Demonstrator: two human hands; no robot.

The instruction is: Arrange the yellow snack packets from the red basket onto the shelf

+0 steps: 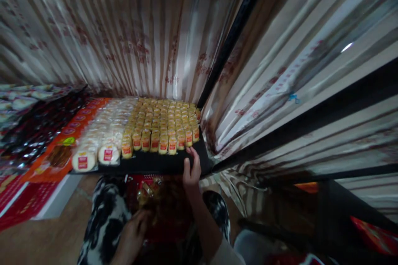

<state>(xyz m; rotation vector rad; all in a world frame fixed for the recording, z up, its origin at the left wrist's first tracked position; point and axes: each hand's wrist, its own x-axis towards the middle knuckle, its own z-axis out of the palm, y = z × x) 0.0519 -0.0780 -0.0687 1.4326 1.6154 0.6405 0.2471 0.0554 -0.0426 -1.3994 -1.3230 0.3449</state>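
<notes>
Rows of small yellow packets with red labels [163, 128] stand close together on a black shelf [168, 163]. My right hand [192, 169] reaches up to the front right of these rows. Its thumb and fingers are apart, with nothing visible between them, and the fingertips are at or just short of a front packet. Lower down, my left hand [133, 228] is curled beside a red container [132, 186] between my knees. That container holds loose yellow packets [149, 189]. Dim light hides whatever the left fingers close on.
Round white packets [108, 153] line the shelf left of the yellow ones. Beyond lie an orange pack [60, 153] and dark shiny packs [40, 126]. A red-and-white box [40, 198] juts out at lower left. Striped curtains [149, 33] and a black post [231, 37] border the shelf.
</notes>
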